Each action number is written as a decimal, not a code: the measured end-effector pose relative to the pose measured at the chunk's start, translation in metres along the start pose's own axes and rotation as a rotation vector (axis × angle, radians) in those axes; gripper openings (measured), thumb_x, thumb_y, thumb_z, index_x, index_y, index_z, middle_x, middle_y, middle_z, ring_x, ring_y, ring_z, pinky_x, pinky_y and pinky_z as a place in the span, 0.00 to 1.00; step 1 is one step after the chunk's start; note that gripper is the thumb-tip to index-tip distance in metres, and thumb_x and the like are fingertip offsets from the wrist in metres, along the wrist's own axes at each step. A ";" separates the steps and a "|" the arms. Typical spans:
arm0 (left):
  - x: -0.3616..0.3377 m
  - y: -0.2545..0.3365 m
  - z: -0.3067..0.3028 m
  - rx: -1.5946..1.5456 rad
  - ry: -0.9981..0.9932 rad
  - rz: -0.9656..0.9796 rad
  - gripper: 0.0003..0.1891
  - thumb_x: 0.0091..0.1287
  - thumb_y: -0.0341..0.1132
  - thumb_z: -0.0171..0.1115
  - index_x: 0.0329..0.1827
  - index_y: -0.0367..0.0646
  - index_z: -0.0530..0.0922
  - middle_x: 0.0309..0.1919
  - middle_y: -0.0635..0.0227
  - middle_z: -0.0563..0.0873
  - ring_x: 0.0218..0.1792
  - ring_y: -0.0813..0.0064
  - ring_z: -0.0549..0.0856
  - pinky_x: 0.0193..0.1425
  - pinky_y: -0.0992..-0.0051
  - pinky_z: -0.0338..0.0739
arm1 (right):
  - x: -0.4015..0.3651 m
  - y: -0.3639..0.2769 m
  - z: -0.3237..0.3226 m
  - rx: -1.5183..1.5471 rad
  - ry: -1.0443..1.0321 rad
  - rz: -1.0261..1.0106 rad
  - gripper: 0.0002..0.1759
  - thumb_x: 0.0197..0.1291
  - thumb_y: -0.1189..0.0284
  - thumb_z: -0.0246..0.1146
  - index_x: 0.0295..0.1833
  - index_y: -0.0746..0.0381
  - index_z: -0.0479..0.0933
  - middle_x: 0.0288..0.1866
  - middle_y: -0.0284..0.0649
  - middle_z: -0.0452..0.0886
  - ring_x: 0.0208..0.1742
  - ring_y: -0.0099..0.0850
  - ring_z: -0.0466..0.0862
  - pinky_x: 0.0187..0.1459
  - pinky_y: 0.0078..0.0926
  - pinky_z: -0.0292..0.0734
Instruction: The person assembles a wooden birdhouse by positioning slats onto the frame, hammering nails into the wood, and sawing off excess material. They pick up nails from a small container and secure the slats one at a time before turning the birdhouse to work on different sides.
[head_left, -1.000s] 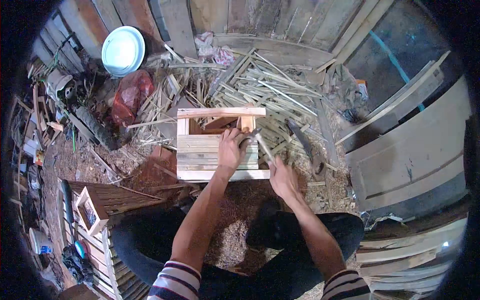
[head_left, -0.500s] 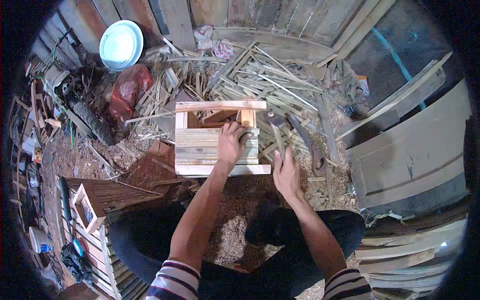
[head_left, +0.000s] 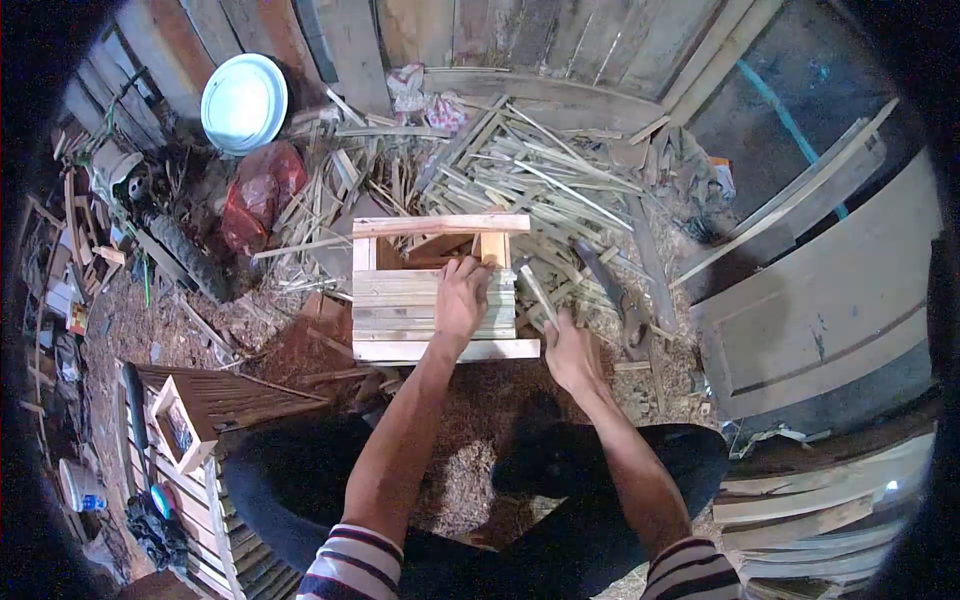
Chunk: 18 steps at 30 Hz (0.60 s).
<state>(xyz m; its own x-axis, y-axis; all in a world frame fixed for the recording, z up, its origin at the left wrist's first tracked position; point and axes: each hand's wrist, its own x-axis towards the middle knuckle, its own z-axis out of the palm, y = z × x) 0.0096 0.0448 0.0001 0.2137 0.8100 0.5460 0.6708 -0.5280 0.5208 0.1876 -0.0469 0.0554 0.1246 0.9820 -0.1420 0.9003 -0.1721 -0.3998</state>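
**Sawdust ground before a plank fence: slatting a crate**

Slat crate [head_left: 400, 300] sits at my knees. My left grip [head_left: 462, 298] presses flat on its top slats, clasping nothing; my right grip [head_left: 568, 352] is clenched on a hammer [head_left: 533, 292]. Advisable: keep fingers clear, strike squarely.

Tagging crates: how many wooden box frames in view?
2. One box frame at centre under the left hand, beside it the hammer in the right hand; a smaller box frame lower left on a slatted panel. Clutter may hide more.
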 end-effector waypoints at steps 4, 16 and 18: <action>0.000 0.002 -0.002 -0.004 -0.048 -0.050 0.13 0.53 0.26 0.58 0.43 0.43 0.82 0.35 0.64 0.77 0.41 0.61 0.74 0.50 0.63 0.69 | -0.015 -0.032 -0.028 0.242 0.247 -0.002 0.13 0.66 0.65 0.52 0.46 0.64 0.67 0.21 0.59 0.77 0.25 0.58 0.79 0.27 0.55 0.73; -0.001 0.003 -0.002 0.005 -0.007 -0.024 0.10 0.55 0.25 0.60 0.40 0.40 0.81 0.38 0.62 0.79 0.41 0.59 0.74 0.47 0.62 0.70 | -0.013 -0.015 0.001 0.362 0.161 -0.037 0.14 0.67 0.63 0.51 0.49 0.63 0.67 0.19 0.57 0.76 0.24 0.59 0.79 0.26 0.56 0.72; 0.001 0.006 -0.004 0.001 -0.058 -0.061 0.11 0.54 0.24 0.59 0.41 0.40 0.81 0.38 0.63 0.79 0.41 0.59 0.74 0.48 0.63 0.70 | -0.011 -0.012 -0.004 0.100 0.069 -0.025 0.14 0.67 0.64 0.52 0.49 0.64 0.67 0.20 0.58 0.77 0.24 0.58 0.79 0.26 0.55 0.73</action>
<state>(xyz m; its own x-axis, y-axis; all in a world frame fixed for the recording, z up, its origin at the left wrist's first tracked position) 0.0107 0.0414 0.0062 0.2130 0.8543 0.4740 0.6849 -0.4766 0.5512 0.1772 -0.0556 0.0656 0.1343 0.9885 -0.0698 0.8577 -0.1513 -0.4913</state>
